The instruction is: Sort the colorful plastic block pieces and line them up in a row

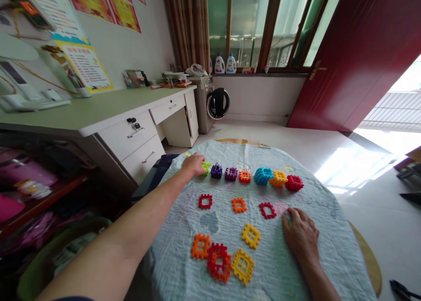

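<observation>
- Left hand (194,165) reaching far left, fingers together, tips right on a lime-green waffle block (206,168), end of the far row (231,174)
- Right hand (300,235) down near right on the quilted cloth (171,252), fingers together and curled, whatever lies beneath them hidden
- Red waffle block (294,183) closing that row's right end

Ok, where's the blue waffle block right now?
In the head view, the blue waffle block sits right of centre in the back row, between a small orange block and a yellow block.

Daylight is pouring through the open doorway (403,88), glare is washing out the floor tiles (351,169), and the wide lens is visibly bending the frame edges.
</observation>
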`<state>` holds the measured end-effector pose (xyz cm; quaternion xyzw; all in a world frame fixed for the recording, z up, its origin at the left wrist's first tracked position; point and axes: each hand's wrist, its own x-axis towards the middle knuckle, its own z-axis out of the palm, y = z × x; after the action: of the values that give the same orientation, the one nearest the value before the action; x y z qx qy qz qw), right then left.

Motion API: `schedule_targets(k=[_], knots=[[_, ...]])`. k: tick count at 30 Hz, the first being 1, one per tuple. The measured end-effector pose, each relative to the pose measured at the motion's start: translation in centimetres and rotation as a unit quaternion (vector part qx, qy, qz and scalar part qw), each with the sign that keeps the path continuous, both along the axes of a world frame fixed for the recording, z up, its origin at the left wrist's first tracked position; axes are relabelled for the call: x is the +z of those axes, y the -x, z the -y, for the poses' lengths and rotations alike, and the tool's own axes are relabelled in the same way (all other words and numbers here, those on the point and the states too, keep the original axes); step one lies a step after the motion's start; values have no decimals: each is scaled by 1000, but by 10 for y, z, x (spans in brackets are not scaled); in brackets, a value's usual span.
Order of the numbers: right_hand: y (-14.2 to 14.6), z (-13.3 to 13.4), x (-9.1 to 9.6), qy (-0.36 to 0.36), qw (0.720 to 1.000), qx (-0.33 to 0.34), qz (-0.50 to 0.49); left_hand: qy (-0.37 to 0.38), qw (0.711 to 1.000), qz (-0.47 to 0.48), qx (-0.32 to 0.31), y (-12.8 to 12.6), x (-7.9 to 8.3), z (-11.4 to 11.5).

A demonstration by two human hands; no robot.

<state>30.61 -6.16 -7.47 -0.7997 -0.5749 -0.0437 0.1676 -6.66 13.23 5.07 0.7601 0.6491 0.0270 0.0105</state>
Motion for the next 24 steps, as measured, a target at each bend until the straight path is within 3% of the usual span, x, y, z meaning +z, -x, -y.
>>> schedule_targets(k=[12,19,24], knots=[[-1,1,0,-2,1000,3,1,-3,995,-37,89,-23,-15,-16],[0,1,2,-5,1000,4,2,17,996,-35,81,-22,-16,-15],[-1,1,1,-10,1000,5,7,-77,996,-2,44,-16,-6,9]])
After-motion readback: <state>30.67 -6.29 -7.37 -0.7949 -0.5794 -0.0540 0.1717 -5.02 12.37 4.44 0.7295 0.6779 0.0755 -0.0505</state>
